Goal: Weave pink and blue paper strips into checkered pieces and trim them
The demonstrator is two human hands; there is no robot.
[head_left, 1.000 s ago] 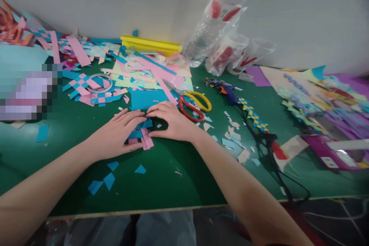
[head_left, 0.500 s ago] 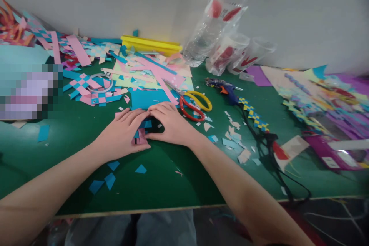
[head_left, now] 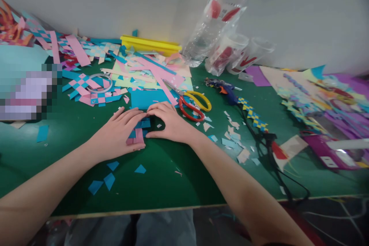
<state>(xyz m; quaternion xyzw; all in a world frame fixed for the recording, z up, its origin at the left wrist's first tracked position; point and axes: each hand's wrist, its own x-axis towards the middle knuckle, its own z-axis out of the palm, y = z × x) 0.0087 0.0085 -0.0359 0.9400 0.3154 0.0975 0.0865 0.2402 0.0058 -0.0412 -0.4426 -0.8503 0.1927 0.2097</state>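
Note:
Blue and pink woven paper strips lie on the green table, largely covered by my hands. My left hand reaches over them from the left, its fingers along the far side and its thumb at the near edge, gripping them against the table. From the right, my right hand curves in, with its fingertips on the far blue strip by the left fingertips and its thumb at the right edge. Red-and-yellow-handled scissors rest just beyond my right hand. A blue paper sheet lies behind both hands.
A glue gun with a black cord lies right of the scissors. Paper scraps are scattered nearby. A plastic bottle and cups stand at the wall. A tape ring sits on woven paper at left.
Both hands stay on the woven paper strips with small finger shifts. The pink strip end that stuck out toward the right at first is now folded in by the left thumb.

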